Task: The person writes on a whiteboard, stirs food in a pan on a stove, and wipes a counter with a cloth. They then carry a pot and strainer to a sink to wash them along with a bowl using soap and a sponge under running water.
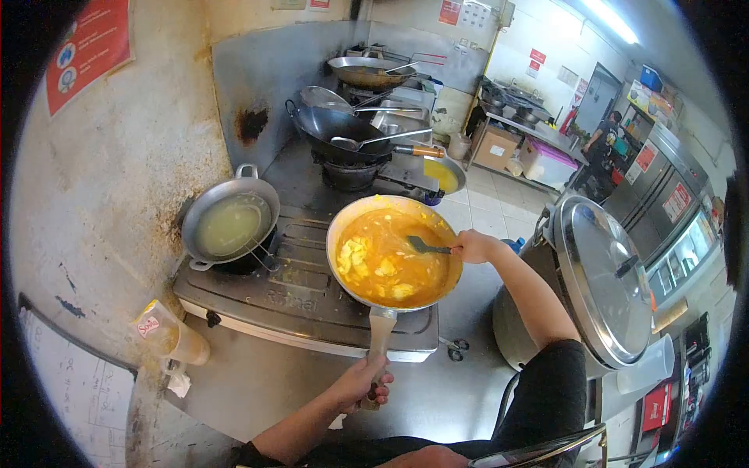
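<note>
My left hand (360,386) is wrapped round the pale handle of a frying pan (333,273). Thick orange sauce (382,253) with soft yellow lumps, which look like egg, fills the pan; it sits over the right part of the gas stove (292,300). The fingers of my right hand (474,247) close on a dark spatula (427,246), whose blade lies in the sauce near the pan's right side. Left of the pan, a two-handled metal pot (269,195) holds pale liquid and a wire tool (261,249).
A large lidded pot (519,312) stands close by my right arm. Scissors (456,349) lie on the counter. A plastic jug (186,343) is by the left wall. Woks (328,136) occupy burners further back. Another person (601,148) stands far right.
</note>
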Available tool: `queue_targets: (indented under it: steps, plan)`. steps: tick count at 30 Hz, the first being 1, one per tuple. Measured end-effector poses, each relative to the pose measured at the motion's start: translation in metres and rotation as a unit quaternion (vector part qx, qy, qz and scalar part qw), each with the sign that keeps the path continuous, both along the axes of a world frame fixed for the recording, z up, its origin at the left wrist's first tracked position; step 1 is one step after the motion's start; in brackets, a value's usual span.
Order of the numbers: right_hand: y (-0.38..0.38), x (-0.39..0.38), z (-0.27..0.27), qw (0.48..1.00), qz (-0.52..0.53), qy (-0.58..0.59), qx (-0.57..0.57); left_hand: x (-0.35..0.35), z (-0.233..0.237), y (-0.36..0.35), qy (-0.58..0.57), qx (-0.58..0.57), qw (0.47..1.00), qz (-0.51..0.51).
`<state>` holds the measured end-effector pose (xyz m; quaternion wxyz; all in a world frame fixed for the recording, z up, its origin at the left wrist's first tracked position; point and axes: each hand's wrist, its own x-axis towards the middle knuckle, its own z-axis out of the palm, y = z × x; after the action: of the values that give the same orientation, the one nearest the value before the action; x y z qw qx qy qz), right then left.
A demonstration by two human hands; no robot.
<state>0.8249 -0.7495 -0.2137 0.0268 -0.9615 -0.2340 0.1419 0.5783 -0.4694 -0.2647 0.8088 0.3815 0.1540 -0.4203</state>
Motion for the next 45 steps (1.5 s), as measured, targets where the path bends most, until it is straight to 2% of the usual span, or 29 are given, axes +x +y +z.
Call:
queue_targets:
  steps: [4, 7, 8, 10, 11, 13, 16, 20, 21, 22, 25, 27, 29, 31, 35, 37, 41, 44, 45]
  plan:
    - [0.003, -0.008, 0.006, 1.0, -0.005, 0.001, 0.008, 0.0, -0.002, 0.0, -0.002, -0.01, 1.0, 0.0]
    - [-0.007, 0.002, -0.01, 0.999, -0.028, 0.015, 0.006, 0.001, -0.001, 0.0, 0.0, 0.0, 1.0, -0.003]
    - [0.0, -0.005, 0.001, 1.0, -0.027, 0.015, 0.006, 0.001, 0.001, 0.0, 0.005, 0.007, 1.0, -0.006]
    - [0.019, -0.027, 0.035, 0.983, -0.141, 0.12, 0.009, 0.001, 0.001, 0.001, 0.01, 0.015, 1.0, -0.009]
    - [0.015, -0.025, 0.03, 0.982, -0.142, 0.121, 0.009, 0.001, -0.001, 0.001, 0.001, 0.011, 1.0, -0.011]
    - [0.0, -0.019, 0.01, 0.999, -0.002, 0.033, -0.012, 0.0, -0.003, 0.0, -0.006, 0.005, 1.0, -0.014]
    - [-0.012, -0.017, -0.015, 0.999, 0.04, -0.012, 0.022, -0.001, 0.0, 0.0, 0.001, -0.005, 1.0, -0.002]
    - [0.02, -0.054, 0.027, 0.999, 0.025, -0.033, -0.015, 0.0, 0.001, 0.0, -0.011, 0.015, 1.0, -0.007]
    - [0.022, -0.054, 0.034, 0.995, 0.003, -0.09, -0.05, 0.0, 0.0, -0.001, -0.005, 0.012, 1.0, -0.004]
    - [0.024, -0.051, 0.038, 0.986, -0.019, -0.145, -0.085, -0.001, -0.002, -0.001, -0.004, 0.013, 1.0, -0.002]
    - [0.014, -0.027, 0.033, 0.978, -0.059, -0.168, -0.108, 0.0, -0.005, -0.001, 0.003, 0.011, 1.0, -0.005]
    - [0.009, -0.012, 0.021, 0.978, -0.064, -0.15, -0.127, 0.0, 0.001, -0.002, 0.001, 0.052, 0.999, -0.016]
    - [0.002, 0.006, 0.003, 0.978, -0.068, -0.133, -0.144, 0.0, 0.0, -0.001, -0.003, 0.039, 0.999, -0.011]
    - [-0.008, 0.021, -0.019, 0.992, -0.072, -0.1, -0.028, -0.001, -0.002, -0.001, -0.004, 0.024, 1.0, -0.008]
    - [-0.012, 0.03, -0.027, 0.996, -0.064, -0.05, -0.026, 0.0, -0.006, -0.001, 0.002, 0.023, 1.0, -0.009]
    - [-0.014, 0.031, -0.029, 1.0, -0.01, -0.026, -0.01, 0.0, -0.005, -0.002, -0.002, 0.022, 1.0, -0.008]
    - [0.01, -0.003, -0.03, 0.997, 0.014, 0.005, 0.075, 0.001, -0.003, -0.001, -0.007, 0.013, 1.0, -0.01]
    - [0.047, -0.037, 0.0, 0.999, 0.029, 0.012, 0.032, 0.001, -0.008, -0.001, -0.009, -0.006, 1.0, -0.003]
    - [0.045, -0.031, -0.018, 0.997, 0.058, -0.025, 0.031, 0.0, -0.009, 0.0, -0.009, -0.006, 1.0, -0.002]
